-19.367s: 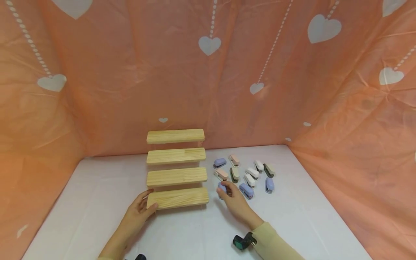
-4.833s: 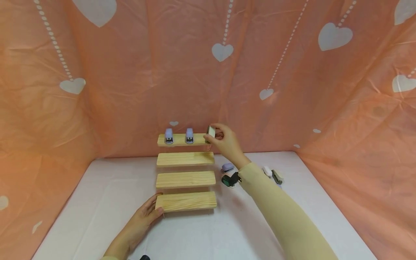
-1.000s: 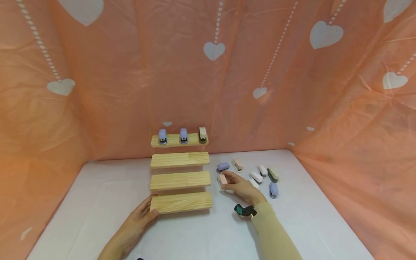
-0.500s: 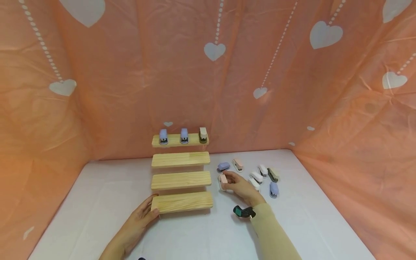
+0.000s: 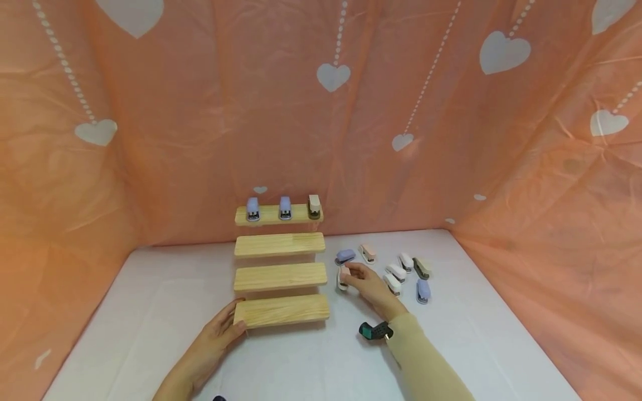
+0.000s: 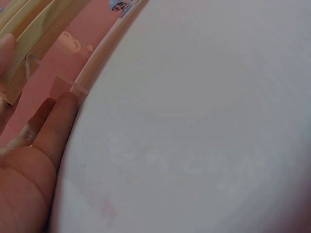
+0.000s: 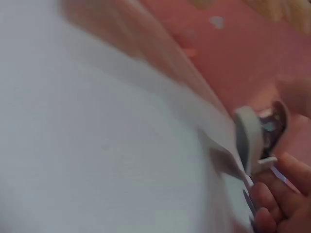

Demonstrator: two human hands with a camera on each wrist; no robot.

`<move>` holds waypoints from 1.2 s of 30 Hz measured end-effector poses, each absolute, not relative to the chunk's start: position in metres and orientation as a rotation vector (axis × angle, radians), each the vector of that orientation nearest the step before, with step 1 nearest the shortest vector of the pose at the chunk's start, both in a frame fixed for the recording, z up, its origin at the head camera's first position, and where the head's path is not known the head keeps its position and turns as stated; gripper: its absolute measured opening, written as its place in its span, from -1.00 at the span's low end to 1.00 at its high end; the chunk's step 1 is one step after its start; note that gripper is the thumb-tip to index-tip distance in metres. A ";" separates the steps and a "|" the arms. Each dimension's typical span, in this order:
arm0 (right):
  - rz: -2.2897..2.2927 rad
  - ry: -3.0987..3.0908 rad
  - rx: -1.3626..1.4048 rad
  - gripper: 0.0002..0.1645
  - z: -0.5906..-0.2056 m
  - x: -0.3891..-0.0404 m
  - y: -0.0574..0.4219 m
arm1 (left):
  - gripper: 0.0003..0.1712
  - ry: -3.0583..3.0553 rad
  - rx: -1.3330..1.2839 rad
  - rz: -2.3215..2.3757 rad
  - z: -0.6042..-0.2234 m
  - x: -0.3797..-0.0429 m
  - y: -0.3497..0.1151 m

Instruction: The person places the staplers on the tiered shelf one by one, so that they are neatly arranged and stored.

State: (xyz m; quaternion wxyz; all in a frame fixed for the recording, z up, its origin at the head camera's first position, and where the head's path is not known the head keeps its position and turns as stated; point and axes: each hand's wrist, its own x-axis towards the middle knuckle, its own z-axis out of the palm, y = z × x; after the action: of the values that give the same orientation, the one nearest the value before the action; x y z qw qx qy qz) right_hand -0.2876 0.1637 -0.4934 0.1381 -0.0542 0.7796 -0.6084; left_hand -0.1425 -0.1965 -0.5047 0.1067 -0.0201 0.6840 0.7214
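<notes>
My left hand holds the left end of the lowest board of a four-tier wooden shelf, thumb in front and fingers behind. In the left wrist view, fingers reach past a clear support. My right hand pinches a pink mini stapler just right of the shelf. The right wrist view shows that stapler tilted up between thumb and fingers, close over the table. On the top board stand two purple staplers, one left and one middle, plus a cream-and-green stapler at right.
Several staplers lie on the white table around the right hand: a purple one, a pink one, white ones, a green one and another purple one. An orange heart-print cloth encloses the back and sides.
Since the oldest frame, two purple staplers and a cream-and-green one have come onto the top board. In the last half second the right hand has turned the pink stapler slightly. The left hand stays put.
</notes>
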 end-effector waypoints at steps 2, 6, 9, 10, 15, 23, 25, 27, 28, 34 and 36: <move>-1.750 2.294 -0.155 -0.21 -0.493 -0.286 0.163 | -0.20 2.016 -0.047 2.133 -0.504 -0.144 -0.196; -1.702 2.394 -0.158 -0.18 -0.487 -0.280 0.166 | -0.20 1.998 -0.049 2.140 -0.504 -0.145 -0.194; -1.666 2.500 -0.209 -0.20 -0.476 -0.276 0.165 | -0.20 1.993 -0.055 2.134 -0.503 -0.144 -0.195; -1.653 2.538 -0.227 -0.21 -0.471 -0.275 0.165 | -0.19 1.995 -0.053 2.132 -0.503 -0.144 -0.195; -1.639 2.662 -0.375 -0.25 -0.445 -0.271 0.159 | -0.19 2.013 -0.046 2.142 -0.504 -0.146 -0.197; -1.661 2.710 -0.524 -0.34 -0.396 -0.244 0.141 | -0.18 1.991 -0.076 2.146 -0.506 -0.146 -0.197; -1.687 2.721 -0.559 -0.35 -0.385 -0.237 0.135 | -0.17 1.991 -0.076 2.148 -0.507 -0.146 -0.196; -1.732 2.728 -0.588 -0.37 -0.381 -0.233 0.130 | -0.17 1.998 -0.078 2.144 -0.508 -0.146 -0.197; -1.764 2.727 -0.604 -0.37 -0.379 -0.232 0.128 | -0.17 2.001 -0.082 2.143 -0.509 -0.146 -0.197; -1.990 2.679 -0.738 -0.40 -0.380 -0.231 0.112 | -0.17 2.001 -0.091 2.145 -0.509 -0.145 -0.197; -2.040 2.654 -0.785 -0.41 -0.380 -0.232 0.105 | -0.17 1.996 -0.090 2.150 -0.509 -0.145 -0.197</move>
State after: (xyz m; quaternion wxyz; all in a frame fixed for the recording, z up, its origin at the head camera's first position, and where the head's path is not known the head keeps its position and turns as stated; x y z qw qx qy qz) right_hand -0.2317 0.1051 -0.3801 -0.1476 -0.2258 0.7634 -0.5869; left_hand -0.1450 -0.1972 -0.5093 0.1031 -0.0306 0.6764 0.7287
